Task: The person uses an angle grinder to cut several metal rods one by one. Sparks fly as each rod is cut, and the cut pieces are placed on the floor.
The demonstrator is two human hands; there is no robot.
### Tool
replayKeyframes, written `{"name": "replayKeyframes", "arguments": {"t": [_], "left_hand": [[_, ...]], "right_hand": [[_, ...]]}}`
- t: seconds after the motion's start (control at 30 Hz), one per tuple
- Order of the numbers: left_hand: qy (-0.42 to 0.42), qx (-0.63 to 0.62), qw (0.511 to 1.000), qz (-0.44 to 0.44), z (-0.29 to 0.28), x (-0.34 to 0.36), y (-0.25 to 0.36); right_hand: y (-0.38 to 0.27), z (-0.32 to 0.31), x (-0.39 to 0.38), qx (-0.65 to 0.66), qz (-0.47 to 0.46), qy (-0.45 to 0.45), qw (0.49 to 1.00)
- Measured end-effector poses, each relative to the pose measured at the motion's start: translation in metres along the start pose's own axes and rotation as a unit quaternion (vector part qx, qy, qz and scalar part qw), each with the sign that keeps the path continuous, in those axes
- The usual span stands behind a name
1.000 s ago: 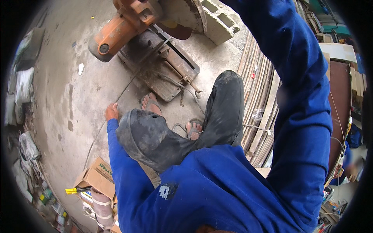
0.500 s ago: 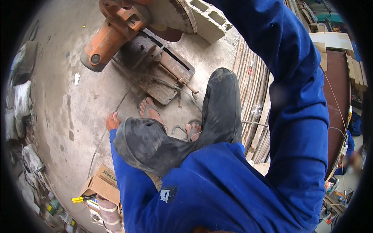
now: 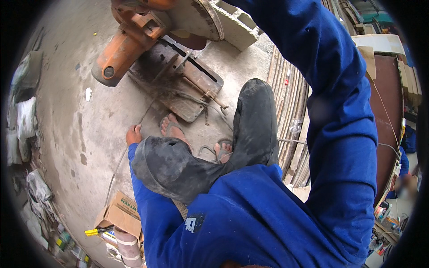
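Note:
My left hand (image 3: 134,135) is low beside my left knee, its fingers curled around a thin grey cord (image 3: 115,175) that runs across the floor; the knee covers part of the hand. My right arm (image 3: 339,111), in a blue sleeve, reaches forward past the upper edge, so the right hand is out of sight. Before me stands a chop saw with an orange motor housing (image 3: 117,58). Its round blade guard (image 3: 196,20) is at the top, above a dirty metal base (image 3: 181,105) with a clamp screw.
A grey hollow block (image 3: 237,29) stands behind the saw. Long thin strips (image 3: 286,111) lie right of my knees. At lower left are a cardboard box (image 3: 123,212) and a yellow-handled tool (image 3: 91,232). Sacks (image 3: 27,116) line the left; a brown panel (image 3: 388,111) stands right.
The saw's motor and blade guard have come down slightly, while its base stays nearly in place. My left hand has shifted a little to the right and forward.

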State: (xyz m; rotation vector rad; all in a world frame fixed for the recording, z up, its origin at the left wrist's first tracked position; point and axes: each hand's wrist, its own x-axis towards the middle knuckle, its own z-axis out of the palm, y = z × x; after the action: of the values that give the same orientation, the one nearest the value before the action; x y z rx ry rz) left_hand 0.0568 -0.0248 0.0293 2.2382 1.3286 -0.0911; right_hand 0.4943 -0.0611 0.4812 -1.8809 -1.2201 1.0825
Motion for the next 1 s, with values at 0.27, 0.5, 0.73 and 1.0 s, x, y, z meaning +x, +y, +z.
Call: {"name": "replayKeyframes", "arguments": {"t": [0.27,0.5,0.73,1.0], "left_hand": [[0.033,-0.038,0.994,0.100,0.033,0.040,0.059],[-0.002,0.009,1.000,0.010,0.007,-0.006,-0.019],[0.001,0.009,1.000,0.022,0.019,0.010,-0.020],[-0.028,-0.011,0.999,0.025,0.003,0.018,0.006]], "right_hand": [[0.011,0.002,0.029,-0.048,-0.020,-0.026,0.998],[0.026,0.016,0.018,-0.089,0.016,0.006,0.996],[0.059,0.037,-0.046,-0.388,-0.149,-0.029,0.909],[0.066,0.055,-0.084,0.026,0.041,0.073,0.996]]}}
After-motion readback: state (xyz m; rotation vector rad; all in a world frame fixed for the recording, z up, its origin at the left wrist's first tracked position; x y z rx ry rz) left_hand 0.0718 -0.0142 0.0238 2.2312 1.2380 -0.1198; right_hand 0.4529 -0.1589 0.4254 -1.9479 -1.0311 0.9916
